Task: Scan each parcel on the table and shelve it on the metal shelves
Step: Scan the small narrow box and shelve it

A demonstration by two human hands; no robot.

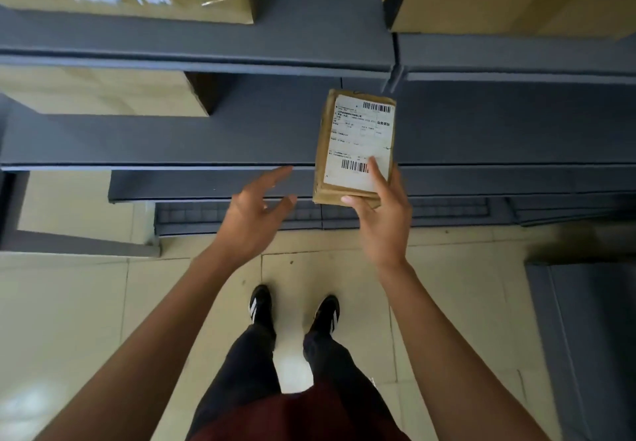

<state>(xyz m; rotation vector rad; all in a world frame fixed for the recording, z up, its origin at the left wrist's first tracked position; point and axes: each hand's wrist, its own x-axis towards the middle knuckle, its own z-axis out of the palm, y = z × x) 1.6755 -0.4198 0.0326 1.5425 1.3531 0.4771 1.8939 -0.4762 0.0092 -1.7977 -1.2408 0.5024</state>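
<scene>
Up at centre frame, the right hand (380,220) grips a flat brown paper parcel (354,148) by its lower end, thumb on its white barcoded label (361,141), before the grey metal shelves (206,138). Just left, the left hand (253,215) hovers with fingers spread, holding nothing. Smooth cardboard boxes (103,91) sit upper left.

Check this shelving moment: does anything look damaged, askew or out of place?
Nothing serious stands out. The small parcel in the right hand looks crumpled at its edges, label intact. The left hand is empty; boxes sit squarely on the metal shelves.
</scene>
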